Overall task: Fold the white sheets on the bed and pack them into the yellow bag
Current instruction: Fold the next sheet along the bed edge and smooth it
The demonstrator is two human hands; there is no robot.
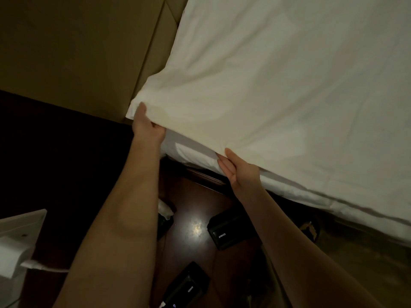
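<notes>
Two bare hands are seen at the near edge of the wide white cotton sheet [278, 85], which is spread over the bed and fills the upper right of the view. The left hand [146, 125] is placed at the sheet's near-left corner, beside the tan padded headboard panel [73, 52]; its thumb lies on top of the fabric and its fingers are curled beneath, so the corner is pinched and lifted slightly off the bed. The right hand [240, 168] is set further along the same edge, to the right of the sheet's corner; its thumb rests on the upper side of the fabric while its fingers [225, 166] are extended, close together, under the hem, and the edge is held between them. A second white layer of bedding [191, 152] is exposed just below the lifted edge, between the two hands.

Below the sheet's edge, dark reddish polished wood [189, 201] is visible with a bright reflection on it. One black box marked ANKER [222, 235] lies below the right hand, and another black ANKER box [189, 287] lies well below the sheet, near the bottom of the view. A white folded paper item [13, 252] is seen far to the left of the sheet's corner.
</notes>
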